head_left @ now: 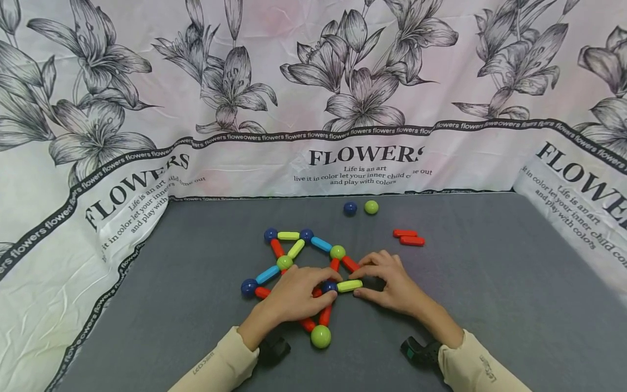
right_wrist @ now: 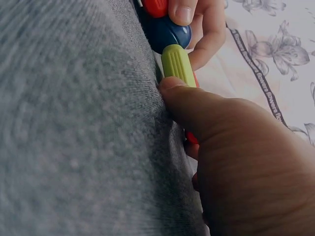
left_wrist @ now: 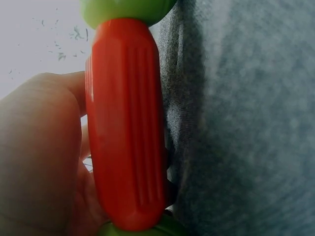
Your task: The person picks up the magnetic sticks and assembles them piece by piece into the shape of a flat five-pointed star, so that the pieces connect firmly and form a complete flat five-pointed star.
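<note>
A flat framework of coloured magnetic sticks and balls lies on the grey cloth. With thumb and fingers my left hand [head_left: 296, 294] holds the dark blue ball [head_left: 330, 287] at the framework's right side, covering some sticks behind it. My right hand [head_left: 394, 283] pinches a yellow-green stick [head_left: 350, 286] by its outer end; in the right wrist view its other end meets the blue ball [right_wrist: 170, 35]. A red stick [head_left: 350, 264] runs from a green ball [head_left: 338, 252] toward my right fingertips. Large in the left wrist view is another red stick [left_wrist: 129, 123] between two green balls.
Beyond the framework sit a loose blue ball [head_left: 350, 208] and a loose green ball [head_left: 371, 207]. Two red sticks [head_left: 411, 240] lie at the right. A flower-printed cloth [head_left: 245, 163] rises behind the grey surface [head_left: 490, 261]. Dark wrist devices [head_left: 420, 351] show near both sleeves.
</note>
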The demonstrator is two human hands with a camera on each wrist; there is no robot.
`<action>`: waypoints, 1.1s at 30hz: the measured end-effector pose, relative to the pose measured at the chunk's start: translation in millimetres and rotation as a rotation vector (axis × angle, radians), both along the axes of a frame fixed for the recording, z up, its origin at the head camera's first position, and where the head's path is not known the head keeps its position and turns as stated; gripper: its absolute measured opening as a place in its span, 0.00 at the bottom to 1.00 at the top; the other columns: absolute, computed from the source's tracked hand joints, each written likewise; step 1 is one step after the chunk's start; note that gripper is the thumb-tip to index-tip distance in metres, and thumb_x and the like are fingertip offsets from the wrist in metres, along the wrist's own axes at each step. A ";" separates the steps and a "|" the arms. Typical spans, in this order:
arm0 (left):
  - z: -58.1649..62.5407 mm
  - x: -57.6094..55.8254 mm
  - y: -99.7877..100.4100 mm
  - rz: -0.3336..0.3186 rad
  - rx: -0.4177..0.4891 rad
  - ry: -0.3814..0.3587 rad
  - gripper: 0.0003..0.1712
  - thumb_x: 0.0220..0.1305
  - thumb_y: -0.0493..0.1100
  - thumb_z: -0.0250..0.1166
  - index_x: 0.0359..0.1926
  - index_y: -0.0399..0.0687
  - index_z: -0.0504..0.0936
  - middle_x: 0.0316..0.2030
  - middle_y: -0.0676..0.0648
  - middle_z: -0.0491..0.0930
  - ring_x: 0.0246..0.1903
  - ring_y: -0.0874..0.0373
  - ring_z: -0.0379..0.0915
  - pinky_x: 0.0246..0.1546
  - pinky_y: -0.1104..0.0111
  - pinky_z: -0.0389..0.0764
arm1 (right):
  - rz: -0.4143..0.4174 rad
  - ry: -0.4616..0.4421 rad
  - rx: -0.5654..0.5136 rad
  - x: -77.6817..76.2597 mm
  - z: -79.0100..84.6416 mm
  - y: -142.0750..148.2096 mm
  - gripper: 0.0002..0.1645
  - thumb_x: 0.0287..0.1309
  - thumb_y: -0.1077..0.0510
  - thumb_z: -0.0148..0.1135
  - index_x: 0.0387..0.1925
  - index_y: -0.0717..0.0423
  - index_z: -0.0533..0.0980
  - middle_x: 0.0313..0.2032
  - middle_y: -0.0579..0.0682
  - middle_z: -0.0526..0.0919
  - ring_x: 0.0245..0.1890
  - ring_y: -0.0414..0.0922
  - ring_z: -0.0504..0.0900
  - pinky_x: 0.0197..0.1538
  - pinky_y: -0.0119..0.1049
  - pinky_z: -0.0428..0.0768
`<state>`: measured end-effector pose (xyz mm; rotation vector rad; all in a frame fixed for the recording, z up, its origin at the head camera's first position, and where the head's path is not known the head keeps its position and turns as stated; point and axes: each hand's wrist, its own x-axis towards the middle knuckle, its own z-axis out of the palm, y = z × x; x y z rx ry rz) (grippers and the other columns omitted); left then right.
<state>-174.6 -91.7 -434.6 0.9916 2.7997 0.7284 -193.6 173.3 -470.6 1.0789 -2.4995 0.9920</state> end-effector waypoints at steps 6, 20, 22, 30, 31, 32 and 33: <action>-0.4 0.3 -0.2 -0.014 -0.029 0.031 0.17 0.72 0.57 0.59 0.58 0.67 0.81 0.46 0.60 0.85 0.32 0.68 0.71 0.35 0.72 0.70 | 0.001 0.002 0.006 0.6 1.2 0.3 0.24 0.49 0.52 0.81 0.51 0.40 0.86 0.46 0.41 0.82 0.46 0.38 0.71 0.45 0.38 0.56; 2.6 5.1 2.3 0.011 -0.057 0.029 0.15 0.67 0.63 0.66 0.48 0.66 0.82 0.30 0.64 0.80 0.21 0.68 0.67 0.25 0.72 0.68 | -0.045 -0.143 -0.103 2.2 3.5 -1.0 0.34 0.56 0.54 0.75 0.65 0.48 0.76 0.43 0.39 0.86 0.39 0.37 0.75 0.47 0.36 0.65; 1.9 5.3 2.7 0.040 -0.060 0.040 0.12 0.66 0.60 0.66 0.46 0.65 0.82 0.29 0.62 0.79 0.21 0.68 0.67 0.23 0.73 0.67 | -0.076 -0.152 -0.160 0.9 3.4 -1.2 0.30 0.59 0.57 0.74 0.63 0.51 0.78 0.41 0.41 0.86 0.39 0.38 0.77 0.47 0.36 0.71; 1.8 8.9 4.5 0.116 -0.098 0.083 0.08 0.66 0.55 0.65 0.43 0.63 0.80 0.31 0.59 0.75 0.25 0.66 0.67 0.25 0.72 0.68 | -0.261 -0.039 -0.268 -9.8 4.9 1.4 0.22 0.56 0.65 0.73 0.53 0.59 0.82 0.33 0.46 0.85 0.32 0.38 0.79 0.38 0.33 0.77; 1.7 9.0 4.3 0.115 -0.102 0.085 0.08 0.66 0.55 0.65 0.42 0.63 0.80 0.31 0.59 0.74 0.24 0.65 0.66 0.25 0.72 0.68 | -0.285 -0.022 -0.264 -12.3 6.3 1.8 0.21 0.55 0.65 0.74 0.52 0.60 0.82 0.32 0.46 0.85 0.32 0.39 0.78 0.39 0.34 0.76; 1.5 8.8 3.9 0.115 -0.104 0.089 0.08 0.66 0.55 0.65 0.42 0.63 0.79 0.30 0.58 0.72 0.24 0.65 0.66 0.24 0.72 0.68 | -0.306 -0.009 -0.258 -15.5 8.0 1.9 0.21 0.55 0.65 0.74 0.52 0.60 0.82 0.31 0.47 0.85 0.32 0.41 0.78 0.40 0.34 0.76; 1.4 8.5 3.4 0.113 -0.105 0.089 0.08 0.66 0.55 0.65 0.42 0.63 0.79 0.30 0.58 0.72 0.24 0.65 0.65 0.24 0.72 0.67 | -0.327 0.004 -0.252 -19.1 10.1 1.8 0.20 0.55 0.65 0.74 0.51 0.60 0.83 0.31 0.47 0.85 0.31 0.42 0.79 0.41 0.36 0.74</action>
